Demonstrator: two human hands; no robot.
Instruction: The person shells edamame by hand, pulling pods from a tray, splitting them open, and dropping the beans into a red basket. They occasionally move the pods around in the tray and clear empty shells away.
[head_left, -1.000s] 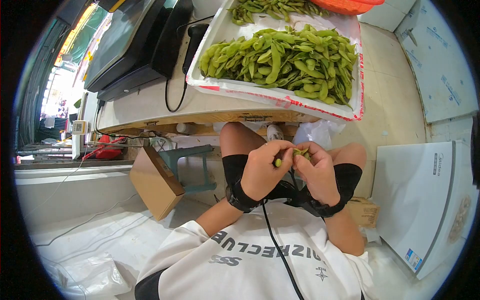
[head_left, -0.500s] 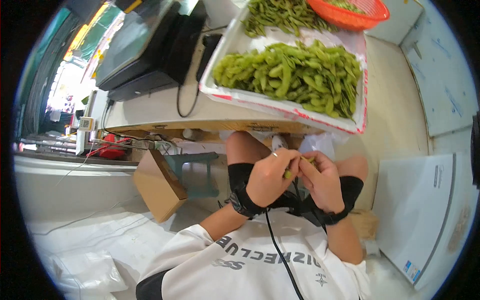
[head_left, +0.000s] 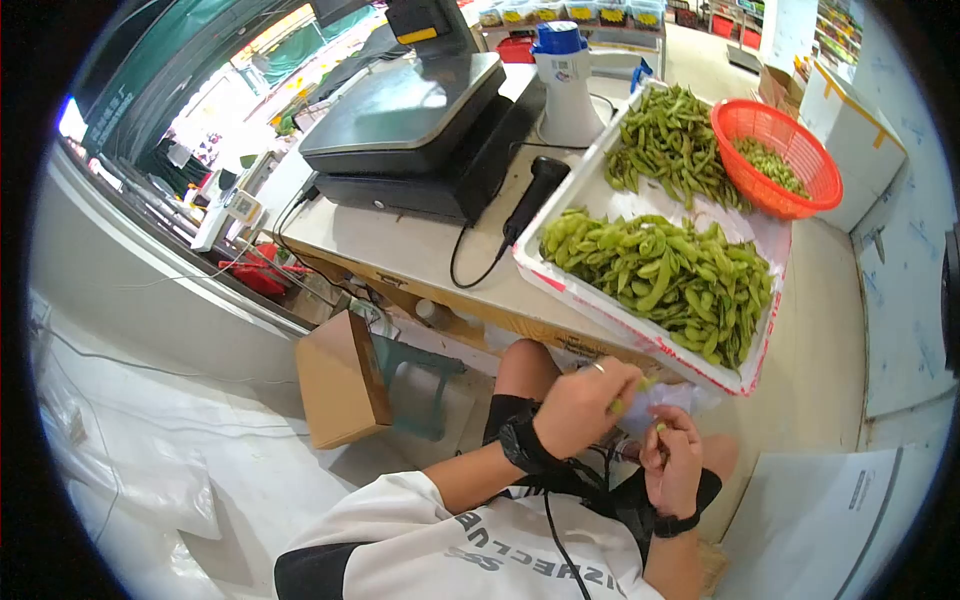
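My left hand (head_left: 588,405), with a ring and a black wrist strap, is closed over my lap. A green edamame pod (head_left: 617,406) shows at its fingertips. Just beside it, my right hand (head_left: 674,462) has curled fingers pinching a small green piece (head_left: 660,428), which looks like an edamame bean. The hands are slightly apart. Beyond them, a white foam tray (head_left: 640,322) on the counter bears a pile of plump edamame pods (head_left: 665,280) in front and a darker pile (head_left: 665,145) behind. An orange basket (head_left: 826,178) with shelled beans (head_left: 770,168) rests on the tray's far right.
Left of the tray stand a weighing scale (head_left: 405,110), a barcode scanner (head_left: 540,200) and a white-and-blue megaphone (head_left: 568,85) on the counter (head_left: 400,255). Below are a cardboard box (head_left: 340,385) and a green stool (head_left: 420,390). A white panel (head_left: 810,515) stands at right.
My hands have come apart, the right one drawing down and away from the left. The head view has tilted up and swung left, showing more of the counter and the shop behind it.
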